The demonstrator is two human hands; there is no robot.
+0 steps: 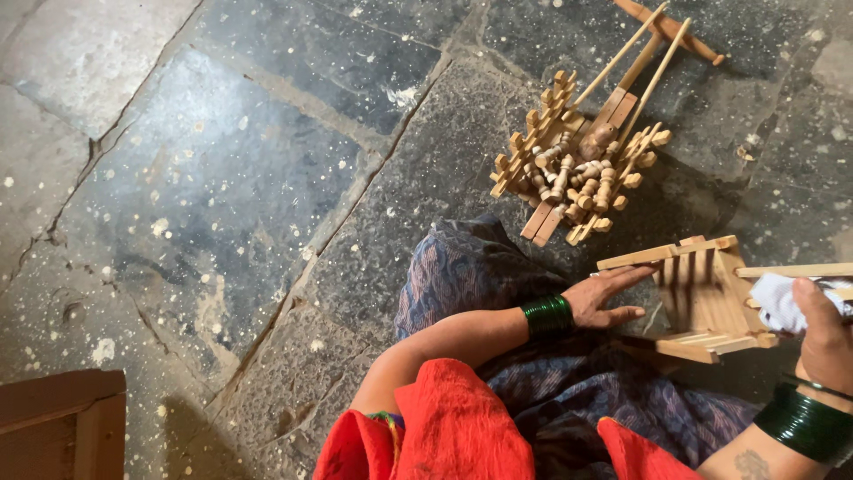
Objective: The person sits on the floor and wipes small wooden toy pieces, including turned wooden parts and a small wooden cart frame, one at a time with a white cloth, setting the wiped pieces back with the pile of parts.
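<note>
A small wooden slatted frame rests tilted on my lap at the right. My left hand, with green bangles on its wrist, lies against the frame's left side, fingers stretched along its edge. At the frame's right end my right hand grips a white cloth pressed to the wood. Green bangles ring that wrist too. I sit on the floor in a red top and a blue patterned skirt.
A wooden toy cart with long shafts, holding several small turned pegs, lies on the grey stone floor beyond my knee. A brown wooden box corner shows at the lower left.
</note>
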